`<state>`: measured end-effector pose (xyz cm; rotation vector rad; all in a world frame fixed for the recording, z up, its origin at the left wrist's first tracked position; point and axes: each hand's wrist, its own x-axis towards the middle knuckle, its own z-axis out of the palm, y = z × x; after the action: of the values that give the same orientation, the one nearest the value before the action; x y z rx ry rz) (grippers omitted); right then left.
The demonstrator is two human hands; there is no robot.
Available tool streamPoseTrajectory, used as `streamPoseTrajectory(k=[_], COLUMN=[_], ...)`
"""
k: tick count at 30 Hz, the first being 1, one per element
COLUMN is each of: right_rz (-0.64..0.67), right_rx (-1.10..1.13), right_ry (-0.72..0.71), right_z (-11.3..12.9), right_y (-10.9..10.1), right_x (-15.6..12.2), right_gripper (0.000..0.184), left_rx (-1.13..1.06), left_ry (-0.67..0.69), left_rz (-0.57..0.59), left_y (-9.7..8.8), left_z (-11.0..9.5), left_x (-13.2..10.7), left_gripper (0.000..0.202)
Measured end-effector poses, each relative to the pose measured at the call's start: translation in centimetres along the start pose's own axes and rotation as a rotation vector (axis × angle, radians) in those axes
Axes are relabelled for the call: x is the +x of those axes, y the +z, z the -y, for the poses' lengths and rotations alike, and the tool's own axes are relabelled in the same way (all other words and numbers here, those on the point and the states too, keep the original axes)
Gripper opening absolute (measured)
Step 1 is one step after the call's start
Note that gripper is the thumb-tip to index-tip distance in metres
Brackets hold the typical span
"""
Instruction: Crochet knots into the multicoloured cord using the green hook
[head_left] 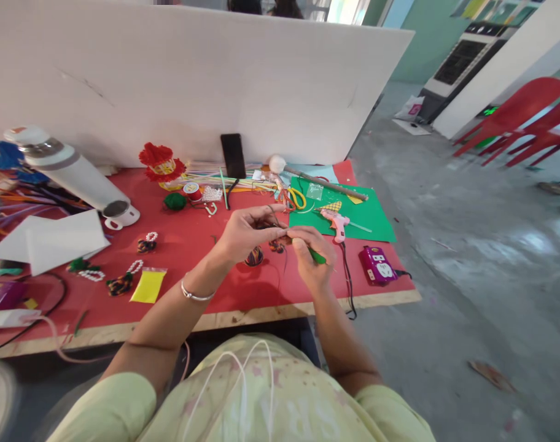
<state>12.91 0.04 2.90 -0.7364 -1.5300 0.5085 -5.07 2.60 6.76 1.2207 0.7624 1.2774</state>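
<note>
Above the red worktop [192, 252], the left hand [247, 232] has its grip pinched on a thin dark thread [276, 216]. The right hand [310, 258] has its grip clenched around a green stick [317, 256] tipped with a multicoloured tuft [276, 246]. The contents of the white steel-lined cup [120, 215] cannot be told.

Bright daylight — soft, warped edges

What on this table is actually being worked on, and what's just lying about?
In hand:
left hand pinching a thin thread
right hand gripping a green stick
small multicoloured bundle between them

Lying about:
pink glue gun
scissors
white flask
yellow packet
phone
purple box
</note>
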Motion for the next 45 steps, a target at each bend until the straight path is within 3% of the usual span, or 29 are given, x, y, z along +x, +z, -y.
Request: streamPoseTrajectory(k=[6, 8, 11, 13, 17, 19, 21, 25, 28, 32, 45], right_rz=[-0.116, -0.13, -0.156, -0.151, -0.001, -0.029, -0.133, -0.224, -0.174, -0.041, 0.32], right_rx=[-0.269, -0.329, -0.315, -0.213, -0.113, -0.226, -0.351, -0.342, -0.133, 0.038, 0.096], right_ry=[-0.281, -0.305, -0.281, -0.22, -0.048, -0.124, -0.277, -0.42, -0.345, -0.188, -0.289], right_z=[-0.7, -1.0, -1.1, -1.0, -0.7, -0.7, -1.1, -2.0, -2.3, -2.2, -0.4], right_y=[0.5, 1.0, 1.3, 1.1, 0.7, 1.0, 1.6, 2.3, 1.8, 0.3, -3.5], right_x=[-1.2, -1.7, -1.7, -1.1, 0.3, 0.3, -0.2, -1.3, -1.2, -0.4, 2.5], right_gripper=[0.034, 0.038, 0.033, 0.023, 0.018, 0.017, 0.026, 0.032, 0.027, 0.03, 0.028], left_rx=[-0.023, -0.033, -0.052, -0.087, 0.038, 0.111, 0.048, -0.248, -0.342, -0.318, -0.09], left_ry=[0.0, 0.014, 0.032, -0.027, -0.053, 0.017, 0.024, -0.219, -0.368, -0.426, -0.44], left_rz=[-0.112, -0.134, -0.176, -0.144, -0.125, -0.211, -0.263, -0.142, -0.019, 0.06, 0.147], left_y=[0.6, 1.0, 1.2, 0.9, 0.6, 1.0, 1.7, 1.8, 0.5, -1.2, -2.5], left_z=[0.7, 1.2, 1.6, 1.4, 1.0, 1.0, 1.0, 0.2, -0.6, -1.0, -1.6], left_x=[-0.2, -0.3, -0.6, -0.6, -0.6, -0.6, -0.7, -0.8, -0.7, -0.6, -0.2], left_gripper=[0.06, 0.06, 0.061, 0.063, 0.063, 0.057, 0.055, 0.054, 0.049, 0.046, 0.045])
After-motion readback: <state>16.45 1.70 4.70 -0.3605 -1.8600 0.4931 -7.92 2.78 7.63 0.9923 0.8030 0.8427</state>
